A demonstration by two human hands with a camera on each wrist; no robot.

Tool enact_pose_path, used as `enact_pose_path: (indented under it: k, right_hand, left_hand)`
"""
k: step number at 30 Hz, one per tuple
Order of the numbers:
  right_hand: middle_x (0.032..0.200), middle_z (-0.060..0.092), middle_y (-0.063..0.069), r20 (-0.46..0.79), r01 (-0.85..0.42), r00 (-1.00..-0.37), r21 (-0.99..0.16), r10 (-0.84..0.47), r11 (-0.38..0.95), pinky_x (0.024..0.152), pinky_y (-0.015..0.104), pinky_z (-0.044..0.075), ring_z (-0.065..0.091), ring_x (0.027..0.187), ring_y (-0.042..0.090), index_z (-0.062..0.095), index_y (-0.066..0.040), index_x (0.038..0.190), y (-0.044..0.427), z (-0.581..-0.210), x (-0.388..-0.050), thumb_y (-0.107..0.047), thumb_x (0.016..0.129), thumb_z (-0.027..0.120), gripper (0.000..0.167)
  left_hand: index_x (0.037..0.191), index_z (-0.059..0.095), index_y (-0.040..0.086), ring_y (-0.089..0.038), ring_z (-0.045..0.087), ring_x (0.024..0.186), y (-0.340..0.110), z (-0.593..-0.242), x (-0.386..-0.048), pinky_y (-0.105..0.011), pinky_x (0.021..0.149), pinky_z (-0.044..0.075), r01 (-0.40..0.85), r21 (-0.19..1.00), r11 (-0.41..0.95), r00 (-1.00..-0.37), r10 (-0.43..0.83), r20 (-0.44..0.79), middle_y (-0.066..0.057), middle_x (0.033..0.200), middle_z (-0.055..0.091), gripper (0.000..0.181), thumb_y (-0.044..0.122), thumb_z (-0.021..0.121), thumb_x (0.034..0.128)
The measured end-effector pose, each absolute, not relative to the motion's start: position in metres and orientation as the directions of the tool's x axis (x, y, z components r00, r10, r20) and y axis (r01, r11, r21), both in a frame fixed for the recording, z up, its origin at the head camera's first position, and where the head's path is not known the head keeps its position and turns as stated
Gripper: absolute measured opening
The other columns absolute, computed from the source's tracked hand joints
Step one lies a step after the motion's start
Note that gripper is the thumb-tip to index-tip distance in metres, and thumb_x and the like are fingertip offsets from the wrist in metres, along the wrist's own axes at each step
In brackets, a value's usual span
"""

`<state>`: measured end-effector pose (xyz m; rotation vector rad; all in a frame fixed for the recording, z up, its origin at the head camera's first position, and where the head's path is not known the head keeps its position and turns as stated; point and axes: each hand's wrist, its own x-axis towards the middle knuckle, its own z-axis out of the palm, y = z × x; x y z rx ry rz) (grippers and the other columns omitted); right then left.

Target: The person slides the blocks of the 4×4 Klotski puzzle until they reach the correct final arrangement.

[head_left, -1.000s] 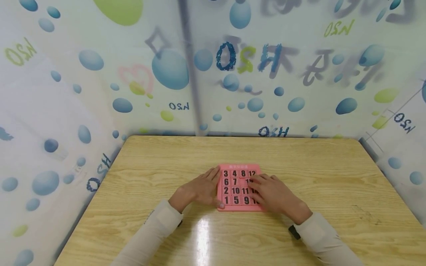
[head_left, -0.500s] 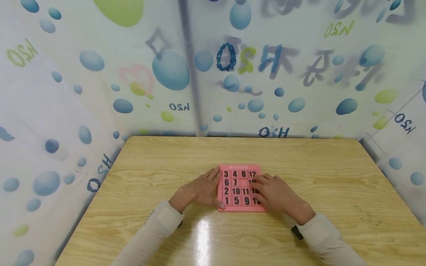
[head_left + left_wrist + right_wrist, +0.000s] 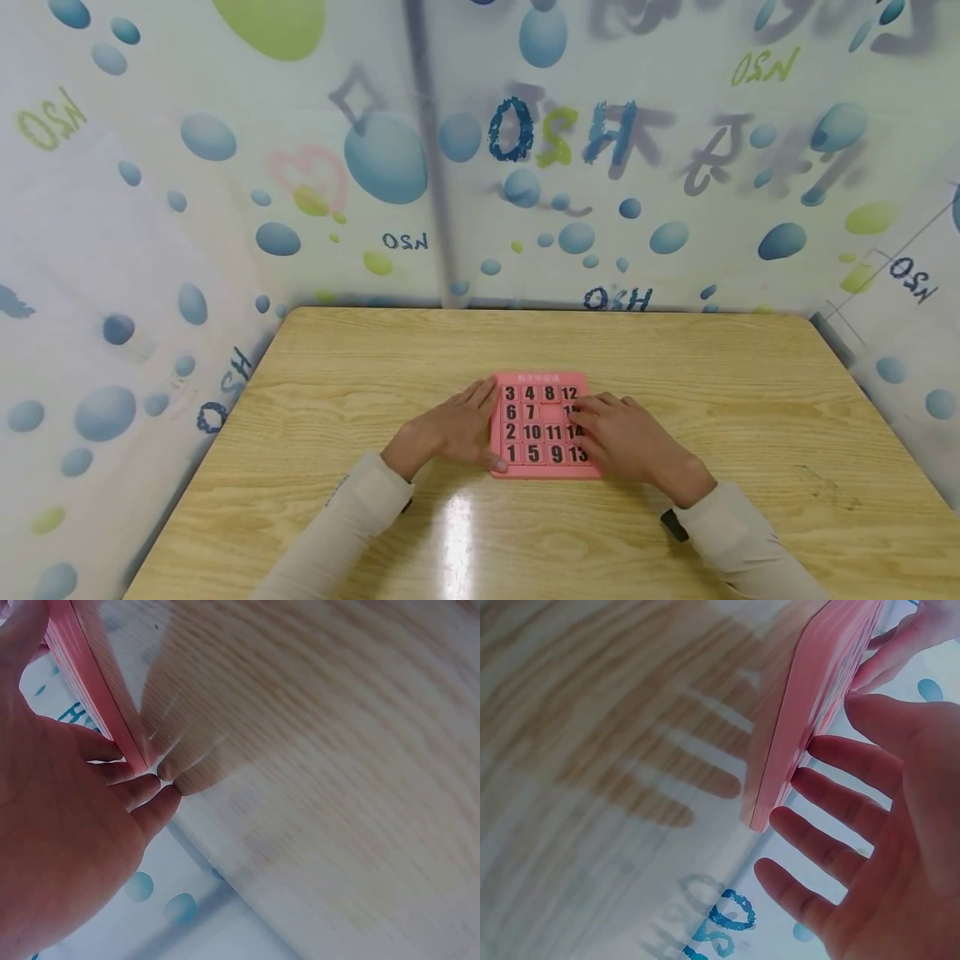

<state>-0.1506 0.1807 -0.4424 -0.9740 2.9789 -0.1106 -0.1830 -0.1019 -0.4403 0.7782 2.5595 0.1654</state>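
Note:
A pink number slide puzzle point(image 3: 544, 472) lies flat on the table, with black-numbered tiles and a gap point(image 3: 551, 413) in the second row, third column. My left hand point(image 3: 462, 425) holds its left side, the thumb at the near left corner and the fingers along the edge. In the left wrist view the fingertips point(image 3: 154, 806) reach the pink frame's corner. My right hand point(image 3: 626, 437) lies over the right side with fingers extended; a fingertip covers part of the tile right of the gap. The right wrist view shows these fingers point(image 3: 832, 847) spread, several near the frame.
The wooden table point(image 3: 375, 350) spreads around the puzzle on all sides. Behind it and at both sides stand light walls point(image 3: 480, 208) printed with blue and green drops. A bright reflection point(image 3: 457, 542) lies on the near tabletop.
My right hand has shifted slightly right, and the tile under its fingertip has slid right with it, widening the gap. More of the 14 and 13 tiles shows. The left hand stays put.

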Motion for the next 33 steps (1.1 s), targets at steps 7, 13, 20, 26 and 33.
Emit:
enact_pose_path:
  k: [7,13,20,26,33]
  right_hand:
    - [0.133,0.060,0.007,0.016,-0.597,-0.801,-0.073,-0.598,0.799,0.101,0.057,0.046,0.054,0.126,0.030,0.066,-0.014,0.130,0.175,-0.439,-0.151,-0.037,0.100,0.058,0.038]
    - [0.137,0.058,0.008,-0.007,-0.614,-0.787,-0.094,-0.617,0.784,0.102,0.058,0.046,0.052,0.128,0.031,0.064,-0.015,0.131,0.164,-0.439,-0.154,-0.039,0.100,0.057,0.040]
    - [0.137,0.058,0.007,0.013,-0.638,-0.769,-0.065,-0.639,0.767,0.100,0.054,0.048,0.053,0.126,0.029,0.063,-0.016,0.134,0.155,-0.443,-0.156,-0.038,0.099,0.058,0.041]
    - [0.137,0.058,0.006,0.032,-0.662,-0.749,-0.079,-0.662,0.745,0.100,0.055,0.048,0.053,0.128,0.030,0.063,-0.016,0.134,0.146,-0.443,-0.156,-0.038,0.100,0.057,0.041]
    - [0.141,0.057,0.007,0.021,-0.665,-0.745,-0.094,-0.667,0.740,0.103,0.057,0.046,0.051,0.132,0.032,0.062,-0.016,0.135,0.139,-0.443,-0.156,-0.039,0.100,0.056,0.042]
  left_hand:
    - [0.160,-0.002,0.007,-0.028,-0.003,0.154,-0.101,-0.440,-0.183,-0.042,0.124,0.016,0.495,0.239,0.836,-0.735,0.549,-0.398,-0.008,0.167,-0.011,0.122,0.072,0.064,0.0801]
    - [0.160,-0.001,0.007,-0.028,-0.002,0.154,-0.101,-0.439,-0.182,-0.042,0.124,0.017,0.502,0.232,0.833,-0.733,0.552,-0.398,-0.009,0.167,-0.009,0.119,0.071,0.063,0.0820]
    - [0.160,-0.001,0.007,-0.028,-0.001,0.154,-0.102,-0.438,-0.183,-0.041,0.124,0.016,0.503,0.230,0.833,-0.731,0.552,-0.402,-0.009,0.167,-0.009,0.120,0.073,0.062,0.0812]
    - [0.160,-0.002,0.007,-0.027,-0.001,0.154,-0.102,-0.438,-0.183,-0.041,0.125,0.016,0.498,0.230,0.836,-0.733,0.547,-0.404,-0.008,0.167,-0.010,0.121,0.073,0.061,0.0810]
    - [0.160,-0.001,0.006,-0.028,-0.001,0.154,-0.100,-0.438,-0.183,-0.041,0.125,0.016,0.503,0.220,0.836,-0.731,0.548,-0.408,-0.009,0.167,-0.009,0.119,0.072,0.061,0.0823]
